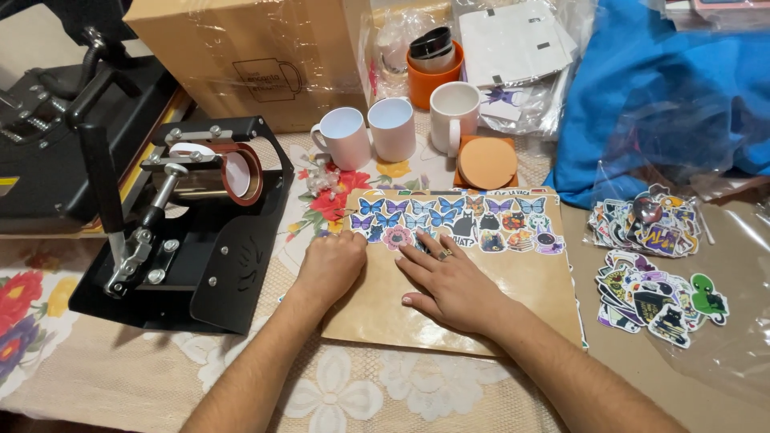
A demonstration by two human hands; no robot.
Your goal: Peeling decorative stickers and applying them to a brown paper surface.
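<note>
**Two hands pressing down on a sticker-covered board**

The left hand [333,265] is resting knuckles-up on the near-left corner of a tan board [481,301], its fingers curled under into a loose fist; whether anything is pinched inside that curl cannot be told. The right hand [449,281] is lying flat and released — palm down, fingers spread — on the bare middle of the board, a ring showing on one finger; its fingertips are touching the lowest of the stickers [453,218], a band of butterflies, cats and flowers running just beyond both hands along the board's far edge. Left of the fist, a black mug press [192,232] is standing on the flowered tablecloth [337,393]; beyond the stickers, three white mugs [393,128] are lined up beside a stack of orange coasters [486,163]. Well to the right of the flat hand, two loose sticker piles [654,265] are lying on clear plastic — a blue cloth [666,88] bunched behind them.
</note>
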